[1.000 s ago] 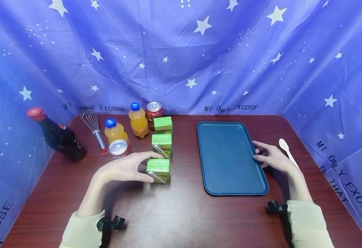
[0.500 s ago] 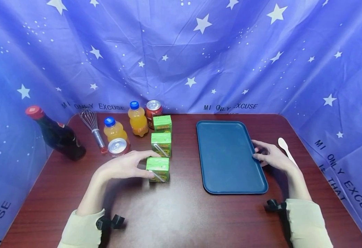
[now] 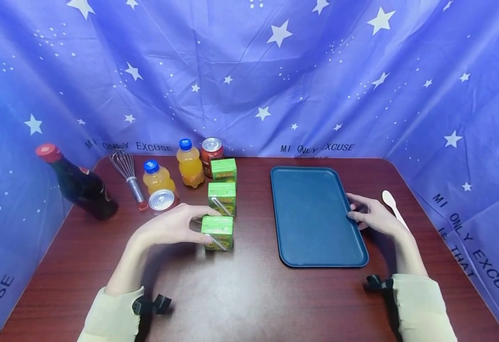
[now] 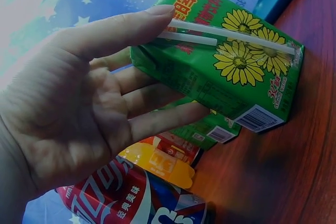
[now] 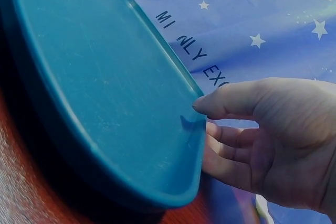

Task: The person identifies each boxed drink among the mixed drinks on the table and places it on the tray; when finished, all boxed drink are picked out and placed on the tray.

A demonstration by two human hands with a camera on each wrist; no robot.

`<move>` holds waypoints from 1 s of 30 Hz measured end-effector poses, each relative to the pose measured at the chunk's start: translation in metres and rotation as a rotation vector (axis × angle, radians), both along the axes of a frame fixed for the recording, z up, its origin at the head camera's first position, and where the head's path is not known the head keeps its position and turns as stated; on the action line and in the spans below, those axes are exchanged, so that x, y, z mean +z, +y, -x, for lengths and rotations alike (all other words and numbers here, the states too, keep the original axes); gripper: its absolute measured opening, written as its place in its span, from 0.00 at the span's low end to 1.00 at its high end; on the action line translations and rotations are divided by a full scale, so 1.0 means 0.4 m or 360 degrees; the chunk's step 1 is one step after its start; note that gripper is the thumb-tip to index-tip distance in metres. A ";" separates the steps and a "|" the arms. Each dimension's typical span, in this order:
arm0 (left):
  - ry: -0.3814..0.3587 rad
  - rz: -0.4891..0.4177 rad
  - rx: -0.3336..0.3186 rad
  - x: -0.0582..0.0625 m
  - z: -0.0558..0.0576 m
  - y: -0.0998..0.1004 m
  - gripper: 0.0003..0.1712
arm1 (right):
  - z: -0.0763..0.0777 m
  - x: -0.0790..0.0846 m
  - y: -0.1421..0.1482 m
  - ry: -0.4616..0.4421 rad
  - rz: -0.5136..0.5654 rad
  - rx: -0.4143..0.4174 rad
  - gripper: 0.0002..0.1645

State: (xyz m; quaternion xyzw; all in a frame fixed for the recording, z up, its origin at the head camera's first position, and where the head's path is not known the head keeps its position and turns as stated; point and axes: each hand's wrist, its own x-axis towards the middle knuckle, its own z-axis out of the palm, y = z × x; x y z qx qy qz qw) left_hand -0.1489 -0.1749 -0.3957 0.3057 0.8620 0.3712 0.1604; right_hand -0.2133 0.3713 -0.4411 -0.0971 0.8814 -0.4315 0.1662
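Note:
In the head view, my left hand (image 3: pixel 174 227) holds the nearest green drink carton (image 3: pixel 217 232) by its left side. Its thumb lies on the carton's front by the white straw (image 4: pixel 236 36), and the fingers reach round behind. Two more green cartons stand in line behind it, the middle carton (image 3: pixel 222 197) and the far carton (image 3: pixel 224 170). My right hand (image 3: pixel 375 216) grips the right edge of a dark blue tray (image 3: pixel 318 218). In the right wrist view its thumb is over the rim and the other fingers are below it.
Left of the cartons stand two orange drink bottles (image 3: pixel 191 168), a red can (image 3: pixel 212 153) and a nearer can (image 3: pixel 161 202). A whisk (image 3: pixel 133 183) and a dark red-capped bottle (image 3: pixel 84 187) are farther left. A white spoon (image 3: pixel 394 208) lies right of the tray.
My left thumb has moved from the carton's lower left edge onto its front face. The right hand and the tray have hardly moved.

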 end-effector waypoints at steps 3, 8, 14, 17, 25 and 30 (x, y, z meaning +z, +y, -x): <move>0.0008 -0.0014 0.0007 -0.001 0.001 0.000 0.27 | 0.001 -0.001 0.000 -0.0004 0.0011 0.0001 0.41; -0.0001 -0.0079 0.0002 -0.007 0.004 0.002 0.27 | 0.004 0.001 0.000 -0.0002 0.0036 0.0016 0.41; -0.0040 -0.0132 0.0041 -0.006 0.000 0.007 0.26 | -0.001 0.005 0.000 -0.0003 0.0057 0.0029 0.41; -0.0049 -0.0134 0.0056 -0.006 -0.002 0.009 0.26 | -0.001 0.005 0.001 -0.0008 0.0059 0.0036 0.41; 0.0067 -0.0146 0.0068 0.004 -0.005 0.015 0.26 | 0.003 0.001 0.005 0.0003 0.0054 0.0025 0.41; 0.0074 -0.0171 0.0053 0.009 -0.006 0.025 0.26 | 0.003 -0.004 0.003 -0.0003 0.0049 0.0019 0.40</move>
